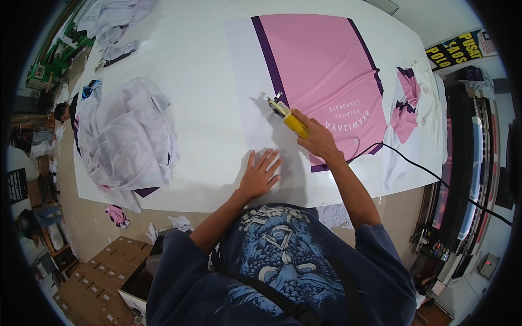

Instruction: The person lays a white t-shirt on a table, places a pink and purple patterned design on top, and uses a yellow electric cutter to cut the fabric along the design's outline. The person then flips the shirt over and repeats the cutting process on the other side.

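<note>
My right hand [317,136] is wrapped round the yellow handle of an electric fabric cutter [293,124]. The cutter's metal head points away from me, at the left purple edge of a pink fabric panel [321,60]. White lettering is printed on the panel's near part, and purple strips run along its sides. A black cord [413,160] trails off to the right past my forearm. My left hand [261,175] lies flat with fingers spread on white material near the table's front edge. Whether the blade touches the fabric I cannot tell.
A crumpled heap of white fabric [128,133] covers the left of the white table [204,108]. Pink and purple scraps [405,117] lie at the right. Cardboard boxes [103,282] stand on the floor at lower left. Fabric rolls [476,157] line the right side.
</note>
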